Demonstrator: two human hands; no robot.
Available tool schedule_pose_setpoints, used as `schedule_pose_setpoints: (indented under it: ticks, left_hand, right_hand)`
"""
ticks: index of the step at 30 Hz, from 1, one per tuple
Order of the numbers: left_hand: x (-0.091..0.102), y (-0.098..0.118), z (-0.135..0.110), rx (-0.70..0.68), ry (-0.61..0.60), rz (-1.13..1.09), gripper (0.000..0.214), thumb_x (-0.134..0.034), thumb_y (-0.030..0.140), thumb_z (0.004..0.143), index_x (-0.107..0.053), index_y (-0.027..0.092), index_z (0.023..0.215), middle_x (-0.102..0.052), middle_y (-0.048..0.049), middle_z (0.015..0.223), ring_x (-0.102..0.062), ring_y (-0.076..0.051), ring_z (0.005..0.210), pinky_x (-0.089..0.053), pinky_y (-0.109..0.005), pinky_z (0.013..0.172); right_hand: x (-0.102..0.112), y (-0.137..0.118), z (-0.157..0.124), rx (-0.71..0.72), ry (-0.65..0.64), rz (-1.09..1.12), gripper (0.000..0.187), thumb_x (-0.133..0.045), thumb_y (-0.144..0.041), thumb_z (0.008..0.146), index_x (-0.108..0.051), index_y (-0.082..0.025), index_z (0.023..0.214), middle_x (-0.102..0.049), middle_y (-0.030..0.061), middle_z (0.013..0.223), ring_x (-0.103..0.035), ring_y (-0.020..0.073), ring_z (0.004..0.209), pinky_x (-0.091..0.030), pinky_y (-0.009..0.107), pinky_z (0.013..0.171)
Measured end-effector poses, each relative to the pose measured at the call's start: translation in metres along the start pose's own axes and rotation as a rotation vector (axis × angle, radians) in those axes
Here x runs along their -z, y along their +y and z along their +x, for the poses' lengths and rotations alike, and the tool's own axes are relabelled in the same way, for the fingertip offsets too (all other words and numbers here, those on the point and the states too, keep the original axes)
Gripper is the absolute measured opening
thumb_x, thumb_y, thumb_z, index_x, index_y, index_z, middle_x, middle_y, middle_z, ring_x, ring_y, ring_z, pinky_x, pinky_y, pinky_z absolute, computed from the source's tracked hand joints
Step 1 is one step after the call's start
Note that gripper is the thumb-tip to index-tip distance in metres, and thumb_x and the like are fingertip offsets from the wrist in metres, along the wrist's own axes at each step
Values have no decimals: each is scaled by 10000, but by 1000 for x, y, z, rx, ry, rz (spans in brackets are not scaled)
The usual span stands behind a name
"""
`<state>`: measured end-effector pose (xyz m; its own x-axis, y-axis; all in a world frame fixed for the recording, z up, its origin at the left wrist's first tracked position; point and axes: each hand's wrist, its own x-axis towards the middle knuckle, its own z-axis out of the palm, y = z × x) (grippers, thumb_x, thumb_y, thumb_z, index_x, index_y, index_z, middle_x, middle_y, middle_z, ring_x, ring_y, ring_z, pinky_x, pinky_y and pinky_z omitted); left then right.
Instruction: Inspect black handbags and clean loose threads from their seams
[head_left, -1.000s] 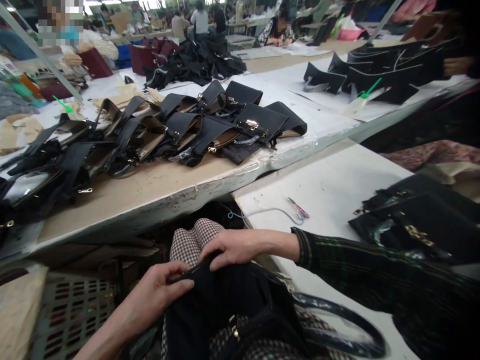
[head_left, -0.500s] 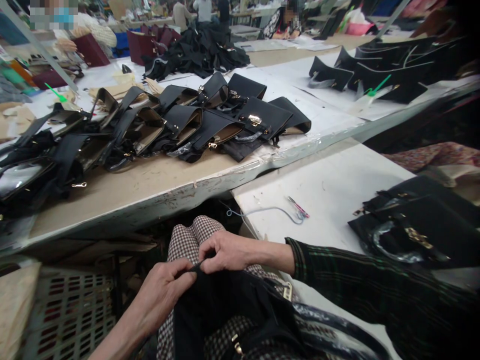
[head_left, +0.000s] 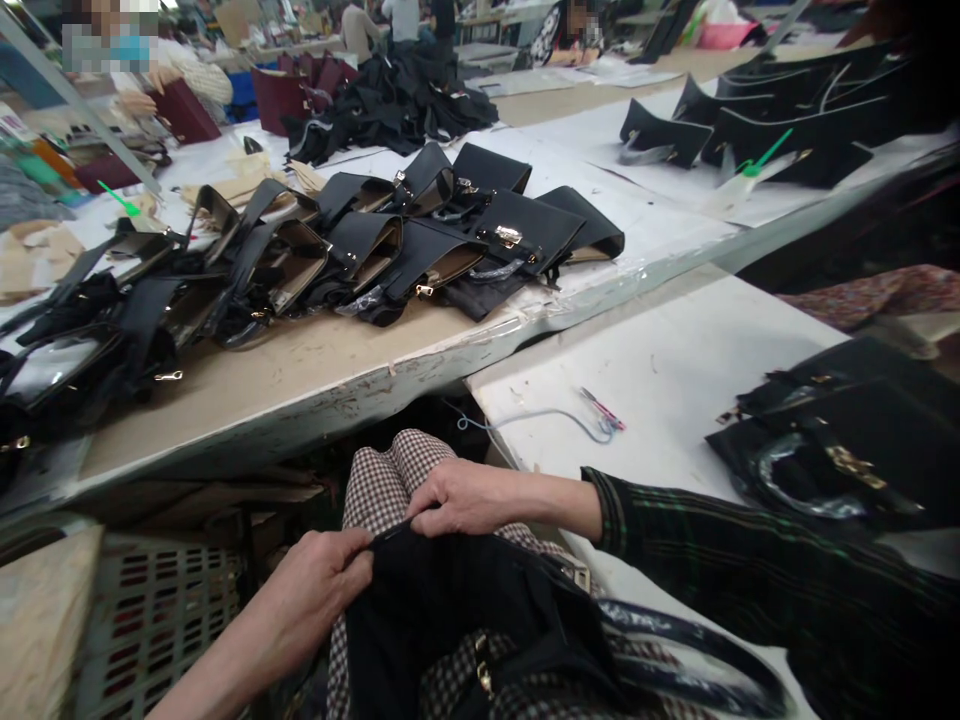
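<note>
Across my lap, over checked cloth (head_left: 379, 485), lies a black handbag (head_left: 450, 580). My left hand (head_left: 330, 575) is closed on the left end of its upper edge, thumb and fingers pinching the fabric. Just to the right, my right hand (head_left: 457, 497) pinches the same edge, and a short stretch of it runs between the two. The bag's handle (head_left: 690, 640), wrapped in clear plastic, loops out to the right. Gold-coloured metal fittings (head_left: 482, 665) show on its front, and a zip pull (head_left: 579, 577) is near its right side. The lower part of the bag leaves the frame.
Rows of black handbags (head_left: 442, 250) cover the long table ahead. On the white side table (head_left: 660, 370) lie thread snips (head_left: 602, 410) with a blue cord, and more black bags (head_left: 847, 450). A plastic crate (head_left: 157, 620) stands at lower left. Other people are farther back.
My hands have moved slightly apart along the bag's edge, the left one shifting a little left and down. Both still pinch the fabric. The view has turned slightly.
</note>
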<state>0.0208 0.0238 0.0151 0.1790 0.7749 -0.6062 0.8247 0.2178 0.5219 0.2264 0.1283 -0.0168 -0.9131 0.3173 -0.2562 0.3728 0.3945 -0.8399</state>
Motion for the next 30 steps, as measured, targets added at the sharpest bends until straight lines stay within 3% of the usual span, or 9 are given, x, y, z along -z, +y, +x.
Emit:
schedule_pose_setpoints:
  ticks: [4,7,10,14,18,24,27,30]
  left_hand:
    - [5,-3,-4,-2,-53,-37,357,-368,350,929,-652,169,812,-482,32,619,-426,-128,558,-298,-227,525]
    - [4,0,-5,15,-74,-57,348,-351,362,934,-604,189,769,-496,23,608,-477,-142,549,-299,-226,510]
    - [-2,1,-5,14,15,23,302,-374,312,909,-523,205,670,-477,24,585,-458,-137,531,-282,-233,522]
    - [-13,2,-2,52,156,89,285,-385,242,870,-441,209,592,-430,33,554,-395,-127,520,-242,-254,540]
    - [-13,3,-1,66,172,65,255,-416,232,839,-529,203,611,-473,26,554,-437,-136,529,-260,-251,538]
    - [-9,0,-11,-47,176,-107,302,-492,384,882,-717,211,983,-724,-21,823,-639,-200,749,-413,-242,682]
    - [-12,4,-15,-75,207,-42,324,-475,381,895,-749,230,983,-746,-26,814,-653,-209,741,-410,-245,684]
    - [-18,11,-16,-57,263,29,297,-487,335,872,-766,234,892,-725,-33,733,-633,-197,677,-370,-244,631]
  right_hand:
    - [7,-10,-3,13,-49,-98,190,-514,-205,825,-674,-149,739,-518,-28,581,-430,99,554,-303,224,549]
    - [10,-16,-6,56,-94,-177,187,-487,-177,828,-666,-143,785,-588,9,649,-461,119,590,-321,236,570]
    - [9,-20,-8,52,-107,-248,219,-467,-178,840,-684,-145,841,-650,48,710,-501,144,620,-337,252,586]
    - [2,-22,-8,-2,-30,-324,257,-458,-185,840,-713,-154,852,-705,81,772,-579,178,687,-360,271,618]
    - [-3,-21,-5,-36,26,-362,255,-472,-181,806,-724,-151,819,-719,94,801,-599,190,727,-382,274,650]
    - [-5,-18,-8,108,-21,-193,289,-452,-215,866,-719,-151,957,-704,51,828,-574,140,695,-383,232,638]
    - [-8,-20,-9,147,-16,-150,306,-459,-289,908,-714,-158,1015,-689,32,822,-554,124,674,-369,222,628]
    - [-13,-24,-8,106,32,-224,270,-483,-281,882,-728,-169,882,-649,4,714,-496,110,606,-336,227,597]
